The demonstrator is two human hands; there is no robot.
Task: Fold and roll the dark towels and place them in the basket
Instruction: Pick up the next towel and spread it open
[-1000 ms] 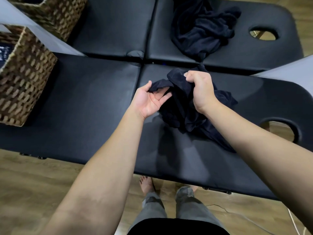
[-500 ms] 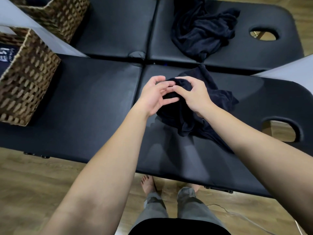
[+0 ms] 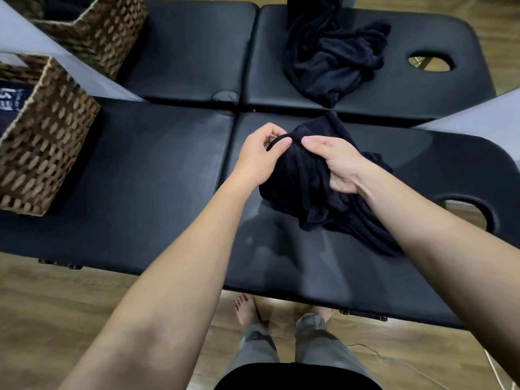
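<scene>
Head view: nearest, the left hand (image 3: 260, 156) and right hand (image 3: 336, 164) each pinch the hem of a crumpled dark towel (image 3: 315, 192) on the smooth padded bench (image 3: 140, 178). Best run both grips apart along that edge to find corners. Farther left sits the coarse woven basket (image 3: 42, 144); beyond, another plush towel heap (image 3: 332, 57).
</scene>
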